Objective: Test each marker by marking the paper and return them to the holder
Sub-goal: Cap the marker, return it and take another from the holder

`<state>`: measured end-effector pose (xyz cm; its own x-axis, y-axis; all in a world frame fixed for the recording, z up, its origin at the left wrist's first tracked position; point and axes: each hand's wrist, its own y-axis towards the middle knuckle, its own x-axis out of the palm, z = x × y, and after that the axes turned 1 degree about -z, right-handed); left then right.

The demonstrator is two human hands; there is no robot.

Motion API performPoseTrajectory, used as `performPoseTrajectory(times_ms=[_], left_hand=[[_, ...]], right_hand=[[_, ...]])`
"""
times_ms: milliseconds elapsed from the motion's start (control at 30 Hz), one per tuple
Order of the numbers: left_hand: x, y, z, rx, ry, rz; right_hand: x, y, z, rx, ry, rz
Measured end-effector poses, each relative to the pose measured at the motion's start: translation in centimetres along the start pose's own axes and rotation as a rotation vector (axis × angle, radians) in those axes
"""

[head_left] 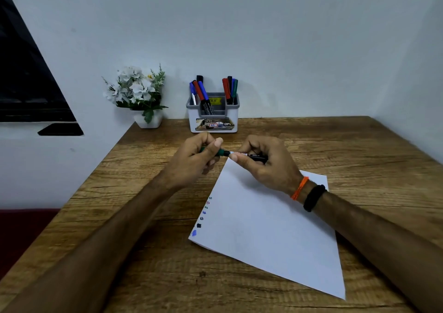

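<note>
Left hand (199, 155) and right hand (263, 161) grip one marker (236, 154) horizontally.

Wood-grain table (335, 145), matt paper (275, 229)

A home desk: wooden table (335, 145), potted flowers (137, 92), marker holder (213, 118).

Both forearms reach forward and angle inward, so the hands meet near the middle. The left hand (200, 155) has its fingers curled and its thumb extended forward in a pinching grip. The right hand (263, 163) is likewise curled, thumb pressed forward, wrist bent slightly inward.
</note>
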<state>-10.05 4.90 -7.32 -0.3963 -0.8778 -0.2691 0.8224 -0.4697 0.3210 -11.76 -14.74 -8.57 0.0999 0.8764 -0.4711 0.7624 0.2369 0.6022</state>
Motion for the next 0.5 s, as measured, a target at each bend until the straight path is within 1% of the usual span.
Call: performPoseTrajectory(times_ms=[267,500], left_hand=[[0.5,-0.1,-0.1,-0.002,-0.008,0.008],[-1.0,0.0,1.1,-0.017,0.000,0.088]], right_hand=[[0.1,-0.1,-0.1,0.012,0.000,-0.007],[0.0,0.4,-0.4,0.074,0.135,-0.054]])
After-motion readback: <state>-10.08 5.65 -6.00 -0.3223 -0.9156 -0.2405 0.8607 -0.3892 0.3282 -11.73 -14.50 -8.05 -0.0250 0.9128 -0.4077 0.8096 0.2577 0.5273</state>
